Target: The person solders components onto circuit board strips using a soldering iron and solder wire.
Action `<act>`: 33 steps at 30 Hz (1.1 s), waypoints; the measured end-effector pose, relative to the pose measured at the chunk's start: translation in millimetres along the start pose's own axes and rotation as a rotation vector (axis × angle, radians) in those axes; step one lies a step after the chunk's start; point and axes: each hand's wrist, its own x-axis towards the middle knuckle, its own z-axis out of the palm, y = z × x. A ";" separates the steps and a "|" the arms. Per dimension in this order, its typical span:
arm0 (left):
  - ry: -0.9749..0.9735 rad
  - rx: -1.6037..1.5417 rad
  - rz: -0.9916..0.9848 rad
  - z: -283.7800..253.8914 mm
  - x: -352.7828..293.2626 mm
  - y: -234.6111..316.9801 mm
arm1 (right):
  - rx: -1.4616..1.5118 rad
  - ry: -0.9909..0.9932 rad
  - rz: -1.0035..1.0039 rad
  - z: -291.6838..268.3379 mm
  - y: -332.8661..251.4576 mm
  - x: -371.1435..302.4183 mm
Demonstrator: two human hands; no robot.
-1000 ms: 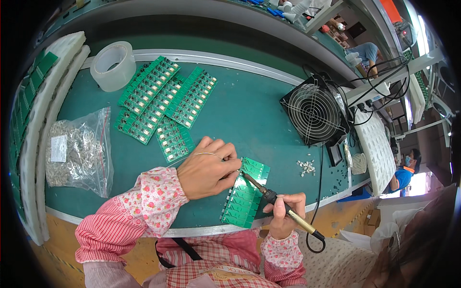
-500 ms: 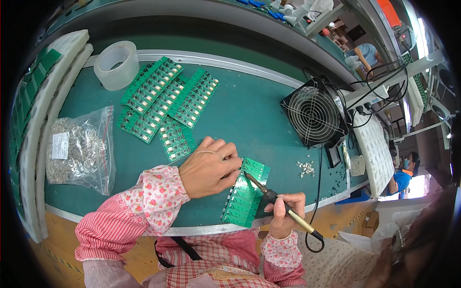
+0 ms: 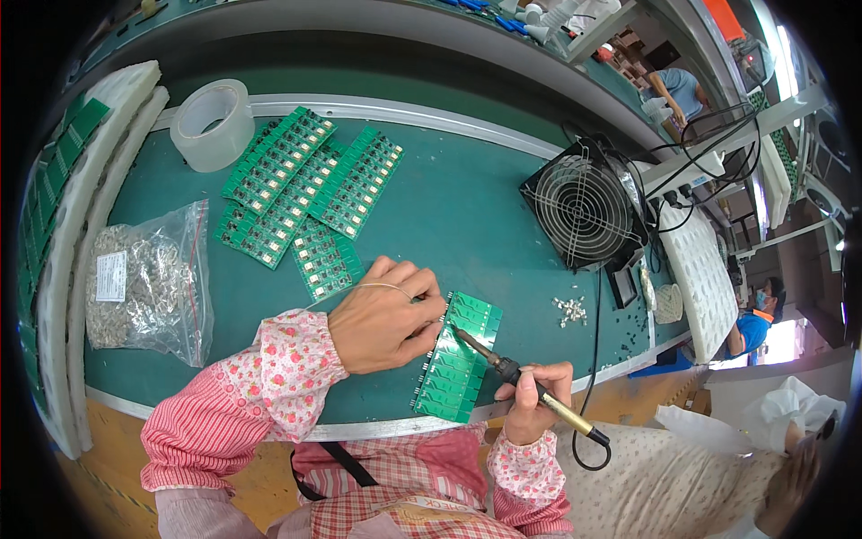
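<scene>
The right hand point(image 3: 537, 400) pinches a soldering iron point(image 3: 564, 412) by its grip between thumb and fingers, the shaft slanting up and left. Its tip is over the upper part of a green circuit board point(image 3: 460, 377); whether it touches cannot be told. The board lies on the green table point(image 3: 449, 198), close to its metal front edge point(image 3: 377, 433). The left hand point(image 3: 382, 319) has its fingers curled together at the board's left edge; what the fingertips pinch is hidden. A thin wire point(image 3: 384, 286) arches over its knuckles.

From here, a slip of the iron could burn those fingers, since tip and fingers sit near each other. A tug on the loose-hanging cord point(image 3: 593, 359) could swing the tip, and lingering heat could scorch the board.

The board looks glossy, with repeating lighter and darker green sections and a row of short dark pins along its left side.

Farther off are small white parts point(image 3: 570, 312) to the right, a clear bag point(image 3: 148, 283) to the left, a pile of boards point(image 3: 278, 207) and a black fan point(image 3: 585, 208).
</scene>
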 end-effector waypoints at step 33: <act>-0.030 0.119 0.031 1.6 1.9 3.1 | -0.086 -0.107 -0.152 0.8 6.4 -2.7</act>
